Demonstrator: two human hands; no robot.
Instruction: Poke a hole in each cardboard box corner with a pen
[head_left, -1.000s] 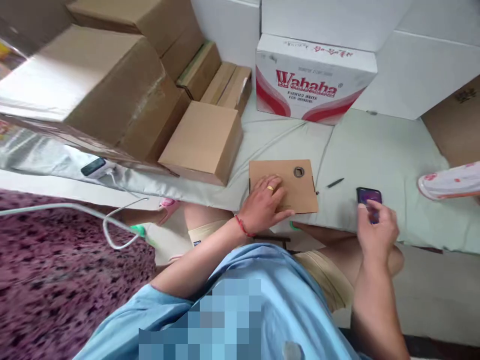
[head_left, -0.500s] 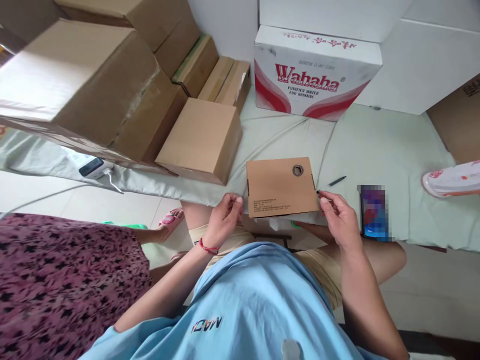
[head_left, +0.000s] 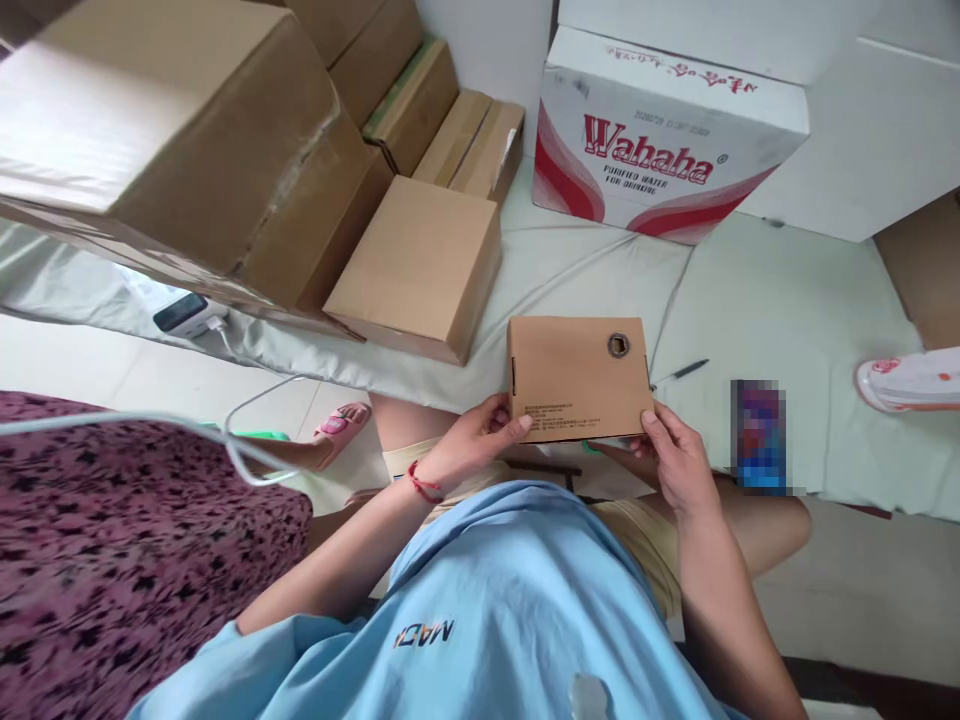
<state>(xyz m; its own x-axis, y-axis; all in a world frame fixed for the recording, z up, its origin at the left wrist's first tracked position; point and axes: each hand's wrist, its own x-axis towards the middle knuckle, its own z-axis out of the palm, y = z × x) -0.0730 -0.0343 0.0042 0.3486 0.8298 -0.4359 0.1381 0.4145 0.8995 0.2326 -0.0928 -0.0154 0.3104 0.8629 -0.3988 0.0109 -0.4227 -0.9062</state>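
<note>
A small flat cardboard box [head_left: 574, 370] lies at the near edge of the cloth-covered surface, with printed lines along its near side and a dark round mark at its far right corner. My left hand [head_left: 487, 432] grips its near left corner, thumb on top and fingers partly hidden beneath. At the near right corner my right hand [head_left: 677, 450] pinches the box with thumb and fingertips. Just right of the box lies a dark pen [head_left: 686, 370]. Farther right is a phone [head_left: 757, 440] with a blurred screen.
A larger cardboard box [head_left: 416, 265] and stacked cartons [head_left: 217, 150] stand at the left. Behind is a white and red Wahaha carton [head_left: 660, 140]. A white device [head_left: 184, 313] with a cable sits at the left edge. Beside me, a person in a patterned skirt [head_left: 135, 560] is partly visible.
My left hand has closed onto the box's near left corner, where before it was beside it. My right hand has moved onto the near right corner. The view has shifted slightly; the cable has swung.
</note>
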